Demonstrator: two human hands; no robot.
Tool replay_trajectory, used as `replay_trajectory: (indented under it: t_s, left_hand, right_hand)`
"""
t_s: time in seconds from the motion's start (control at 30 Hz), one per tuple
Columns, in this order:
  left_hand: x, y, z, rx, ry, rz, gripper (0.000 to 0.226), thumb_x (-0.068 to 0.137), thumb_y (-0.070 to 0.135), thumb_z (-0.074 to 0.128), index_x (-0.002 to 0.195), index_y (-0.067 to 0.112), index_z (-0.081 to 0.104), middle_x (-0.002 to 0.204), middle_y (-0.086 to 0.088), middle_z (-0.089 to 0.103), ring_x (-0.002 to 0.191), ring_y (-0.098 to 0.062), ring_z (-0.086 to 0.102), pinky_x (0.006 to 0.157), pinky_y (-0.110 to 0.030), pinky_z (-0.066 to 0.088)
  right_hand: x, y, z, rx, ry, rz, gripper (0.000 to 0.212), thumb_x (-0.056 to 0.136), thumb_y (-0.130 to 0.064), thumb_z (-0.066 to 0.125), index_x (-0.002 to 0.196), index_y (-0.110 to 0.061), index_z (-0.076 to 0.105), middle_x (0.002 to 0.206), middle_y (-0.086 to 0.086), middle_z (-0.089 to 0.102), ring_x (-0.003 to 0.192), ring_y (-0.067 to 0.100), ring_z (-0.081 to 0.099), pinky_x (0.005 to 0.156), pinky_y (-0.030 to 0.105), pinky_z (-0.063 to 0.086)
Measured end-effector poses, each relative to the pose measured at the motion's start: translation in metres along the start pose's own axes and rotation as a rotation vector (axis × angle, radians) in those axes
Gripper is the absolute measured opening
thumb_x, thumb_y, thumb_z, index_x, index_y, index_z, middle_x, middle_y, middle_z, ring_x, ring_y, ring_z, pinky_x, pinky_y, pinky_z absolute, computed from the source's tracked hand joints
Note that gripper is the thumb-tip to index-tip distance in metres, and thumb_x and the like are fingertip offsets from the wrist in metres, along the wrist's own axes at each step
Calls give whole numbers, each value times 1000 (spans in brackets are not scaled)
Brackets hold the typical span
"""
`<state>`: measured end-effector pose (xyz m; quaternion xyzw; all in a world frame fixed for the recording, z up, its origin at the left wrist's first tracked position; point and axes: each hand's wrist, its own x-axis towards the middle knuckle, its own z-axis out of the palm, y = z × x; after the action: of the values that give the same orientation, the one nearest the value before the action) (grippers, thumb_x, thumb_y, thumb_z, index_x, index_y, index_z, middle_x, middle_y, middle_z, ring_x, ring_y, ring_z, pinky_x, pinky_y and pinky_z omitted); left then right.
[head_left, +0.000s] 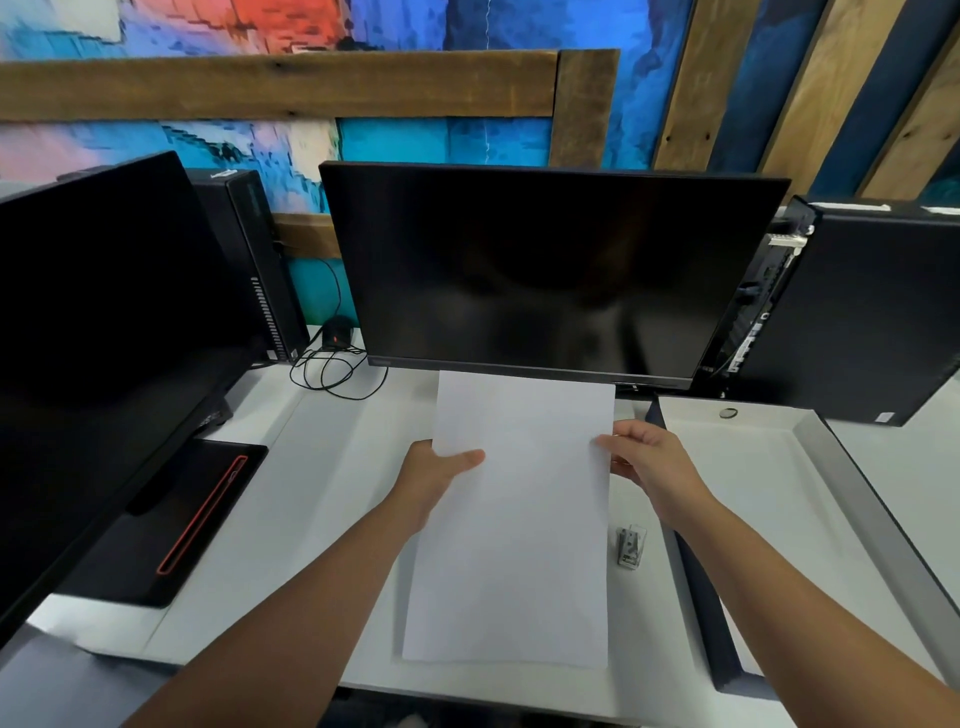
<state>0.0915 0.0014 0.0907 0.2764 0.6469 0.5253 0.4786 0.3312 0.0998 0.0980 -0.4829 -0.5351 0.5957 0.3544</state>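
So the thing being handled is a plain white sheet of paper (514, 519), blank on the side facing up, no print, folds or creases that I can see, long side running away from the person. It sits right between the two hands, over the white desk (332, 467), its far edge reaching just past both hands to the bottom of the dark monitor (540, 270), its near edge back down by the forearms. Can't honestly tell if it's lying flat on the desk or lifted a bit. The left hand (436, 467) grips the left edge: thumb laid flat on top of the paper, the other fingers tucked out of sight underneath. The right hand (644, 457) pinches the right edge about level with the left, thumb tip on top and fingers curled behind the sheet, so both hands are grasping the paper and nothing else. Just below the right hand, beside its wrist, a small clear-and-metal item (631, 548) lies on the desk, too small to identify. To the outside of the right hand is a shallow white box (841, 493), open on top.
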Motion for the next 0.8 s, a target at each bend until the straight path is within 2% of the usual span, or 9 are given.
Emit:
replay_trajectory:
  t_s: [0.1, 0.17, 0.3, 0.4, 0.5, 0.57, 0.67, 0.8]
  left_hand:
    - [4, -2, 1, -9, 5, -15, 30, 78, 11, 76, 106, 6, 69, 100, -9, 72, 92, -27, 68, 82, -35, 54]
    - [6, -2, 2, -9, 7, -22, 28, 78, 11, 76, 104, 7, 69, 95, -6, 72, 88, -24, 69, 75, -31, 55]
    - [8, -3, 3, -16, -4, -23, 22, 79, 11, 75, 100, 11, 69, 88, -1, 72, 80, -17, 69, 63, -25, 53]
    - [10, -5, 3, -19, -13, -33, 21, 78, 12, 76, 98, 14, 70, 91, -2, 73, 84, -19, 69, 66, -27, 53]
    - [14, -9, 1, -22, -22, -53, 23, 76, 13, 77, 99, 14, 70, 96, -5, 73, 90, -24, 69, 74, -31, 54]
    - [16, -10, 0, -26, -35, -59, 22, 77, 13, 77, 97, 13, 71, 95, -5, 74, 89, -24, 70, 74, -32, 55]
    - [18, -10, -3, -26, -58, -69, 20, 77, 13, 77, 96, 14, 70, 95, -5, 74, 90, -24, 69, 75, -33, 55]
    - [20, -10, -6, -35, -79, -81, 26, 75, 12, 78, 101, 10, 71, 99, -8, 74, 92, -25, 70, 85, -39, 55]
  right_hand:
    - [2, 11, -3, -78, -17, 59, 17, 83, -3, 57, 95, -6, 68, 102, 11, 71, 94, 26, 65, 94, 39, 52]
    - [2, 21, -6, -190, 6, 91, 16, 79, -9, 57, 91, -13, 67, 99, 6, 69, 97, 26, 62, 92, 38, 50]
    - [-2, 35, -10, -401, 121, 126, 11, 85, -11, 56, 94, -13, 61, 97, 2, 64, 85, 17, 57, 64, 23, 43]
    - [-4, 41, -13, -492, 232, 116, 15, 89, -16, 55, 103, -12, 61, 102, 2, 63, 89, 19, 56, 62, 24, 40]
    - [-4, 39, -12, -276, 322, 13, 13, 92, -21, 55, 99, -16, 65, 104, 2, 66, 93, 20, 60, 80, 31, 48]
    - [-4, 28, -6, -90, 308, -78, 15, 93, -21, 57, 103, -15, 67, 102, 4, 68, 93, 21, 65, 87, 37, 52]
    - [1, 8, 4, 121, 261, -146, 21, 91, -17, 61, 108, -7, 68, 101, 10, 71, 91, 23, 68, 83, 35, 54]
    - [9, -11, 13, 205, 281, -97, 10, 84, -13, 69, 89, -5, 72, 96, 13, 70, 83, 23, 65, 77, 33, 53]
